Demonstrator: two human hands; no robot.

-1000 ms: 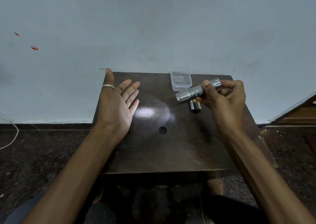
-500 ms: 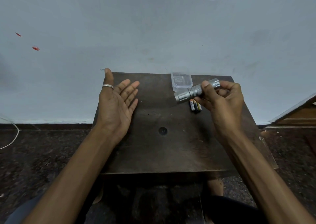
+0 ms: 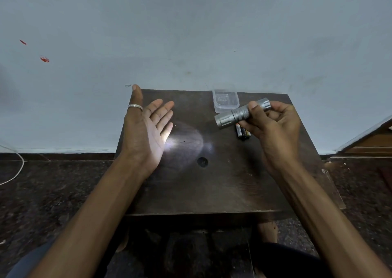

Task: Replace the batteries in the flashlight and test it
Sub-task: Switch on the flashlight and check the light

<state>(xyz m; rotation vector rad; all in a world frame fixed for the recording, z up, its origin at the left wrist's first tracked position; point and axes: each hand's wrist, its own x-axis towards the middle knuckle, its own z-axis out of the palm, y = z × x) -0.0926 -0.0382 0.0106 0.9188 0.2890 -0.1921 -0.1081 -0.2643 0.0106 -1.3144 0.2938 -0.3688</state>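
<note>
Right hand (image 3: 273, 124) gripping silver flashlight (image 3: 237, 115) above dark desk (image 3: 212, 188), beam lighting open, flat left hand (image 3: 146, 133), batteries (image 3: 241, 131) beneath flashlight, clear container (image 3: 224, 100) behind

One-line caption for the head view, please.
Right hand aims the lit flashlight at the open left hand; batteries lie on the table.
</note>
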